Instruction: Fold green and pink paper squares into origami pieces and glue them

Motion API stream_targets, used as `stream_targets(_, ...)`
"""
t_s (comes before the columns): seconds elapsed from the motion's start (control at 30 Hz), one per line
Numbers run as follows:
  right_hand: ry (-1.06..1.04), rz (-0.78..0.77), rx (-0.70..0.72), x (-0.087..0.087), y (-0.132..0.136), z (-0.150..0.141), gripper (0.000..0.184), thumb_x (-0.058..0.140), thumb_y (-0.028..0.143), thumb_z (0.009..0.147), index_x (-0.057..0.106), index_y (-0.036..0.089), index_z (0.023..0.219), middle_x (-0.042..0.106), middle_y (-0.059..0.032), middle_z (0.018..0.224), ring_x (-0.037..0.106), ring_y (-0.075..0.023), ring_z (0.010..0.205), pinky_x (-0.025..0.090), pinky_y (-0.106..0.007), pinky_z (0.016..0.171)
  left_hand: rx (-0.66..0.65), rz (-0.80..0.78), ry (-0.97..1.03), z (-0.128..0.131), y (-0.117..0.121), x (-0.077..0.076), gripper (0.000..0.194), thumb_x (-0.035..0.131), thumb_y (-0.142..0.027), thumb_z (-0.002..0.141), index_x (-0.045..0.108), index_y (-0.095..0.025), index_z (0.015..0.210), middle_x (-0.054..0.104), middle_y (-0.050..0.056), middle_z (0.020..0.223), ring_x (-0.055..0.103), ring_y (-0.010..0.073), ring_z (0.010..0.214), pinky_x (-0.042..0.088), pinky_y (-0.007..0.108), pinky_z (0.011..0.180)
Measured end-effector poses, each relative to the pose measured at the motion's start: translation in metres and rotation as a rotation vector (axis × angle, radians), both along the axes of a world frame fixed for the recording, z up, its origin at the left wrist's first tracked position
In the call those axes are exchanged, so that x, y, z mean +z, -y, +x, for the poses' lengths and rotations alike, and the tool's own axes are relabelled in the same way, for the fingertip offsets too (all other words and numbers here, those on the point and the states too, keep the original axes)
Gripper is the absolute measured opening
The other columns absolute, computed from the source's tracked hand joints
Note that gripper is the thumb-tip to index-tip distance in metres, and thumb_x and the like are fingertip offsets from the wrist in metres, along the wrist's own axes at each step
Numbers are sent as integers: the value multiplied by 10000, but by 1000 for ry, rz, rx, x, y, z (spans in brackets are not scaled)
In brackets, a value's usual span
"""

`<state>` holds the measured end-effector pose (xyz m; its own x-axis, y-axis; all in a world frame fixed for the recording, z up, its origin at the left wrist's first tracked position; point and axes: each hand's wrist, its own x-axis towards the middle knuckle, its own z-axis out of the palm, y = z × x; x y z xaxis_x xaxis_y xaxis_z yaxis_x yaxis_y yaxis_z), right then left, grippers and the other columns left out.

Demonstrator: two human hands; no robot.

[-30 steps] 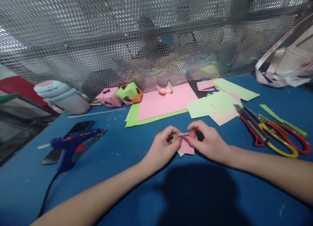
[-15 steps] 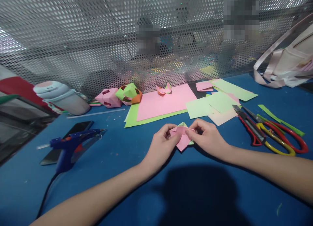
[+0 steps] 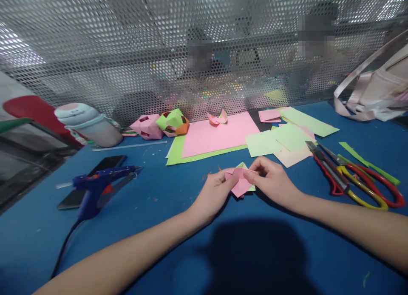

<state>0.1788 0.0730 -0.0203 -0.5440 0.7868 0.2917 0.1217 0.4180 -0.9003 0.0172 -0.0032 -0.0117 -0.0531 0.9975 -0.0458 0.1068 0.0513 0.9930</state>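
Between both hands is a small piece of folded paper, pink on the near face with pale green showing at its top and right edges. My left hand pinches its left side, thumb lying across the pink face. On the right side, my right hand grips it with thumb and bent fingers. The fingers behind the paper are partly hidden. Beyond the hands lie a large pink sheet over a green sheet, and a small curved folded piece rests on the pink one.
A blue glue gun lies over a dark phone at left. Folded paper shapes and a cup stand behind. Pale green papers, a box cutter and scissors are at right. A perforated metal panel closes off the back.
The whole view has shifted slightly. Both hands still hold the folded paper, and the left fingers have moved in behind it a little.
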Motion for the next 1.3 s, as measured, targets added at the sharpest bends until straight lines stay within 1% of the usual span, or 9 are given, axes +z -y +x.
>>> stream_targets(0.13,12,-36,20,1,-3,0,200,628,320,821,528,184,715,541,31,645,466,-95,570,371,-235,511,-86,-32,54,-7,-3,-5,301,515,-403,916,674,-148,890,648,45,751,571,152,679,447,282,671)
stream_targets(0.3,14,-77,80,3,-3,0,174,612,311,824,535,177,744,524,35,660,455,-91,587,366,-232,527,-84,-45,93,-9,-4,-7,295,564,-392,891,688,-125,869,645,54,752,560,150,680,448,280,664)
stream_targets(0.5,-6,-100,-12,2,-7,-1,173,611,309,809,532,177,730,538,23,665,479,-104,596,388,-248,541,-19,-39,429,-3,-3,0,287,575,-402,885,705,-149,921,649,63,865,577,154,772,487,272,702)
stream_targets(0.57,-2,-101,-34,2,-8,0,168,614,310,806,538,178,736,552,15,673,491,-110,600,397,-254,545,-38,-27,457,-2,-2,2,307,554,-413,893,703,-145,915,652,73,893,580,162,770,500,286,697)
stream_targets(0.73,10,-39,-12,2,-5,0,164,604,297,820,522,184,733,537,26,656,479,-101,587,383,-244,529,-10,-14,197,-4,-1,-3,227,611,-356,852,695,-154,913,664,54,901,581,172,834,463,295,779)
stream_targets(0.87,34,9,29,2,-1,0,157,604,287,828,518,185,745,531,33,666,469,-92,593,380,-234,535,11,0,-4,-8,-1,-9,293,562,-407,880,693,-145,885,664,50,871,570,165,795,440,282,741)
stream_targets(0.97,58,25,52,3,-1,1,185,604,322,841,519,187,748,531,32,677,464,-89,597,376,-233,539,20,11,-95,-8,0,-6,327,531,-442,893,679,-149,892,654,40,821,552,156,748,424,260,680)
stream_targets(1.13,93,39,68,5,0,4,252,591,371,858,491,191,713,506,42,627,443,-87,559,362,-238,525,108,50,-161,-5,3,4,354,516,-479,898,656,-154,886,630,19,740,528,137,664,394,240,603)
stream_targets(1.3,93,74,51,5,1,5,242,550,345,883,513,187,704,530,27,638,482,-101,591,390,-248,553,99,75,-183,-4,2,4,377,495,-494,907,642,-159,818,618,7,688,532,136,640,390,242,602)
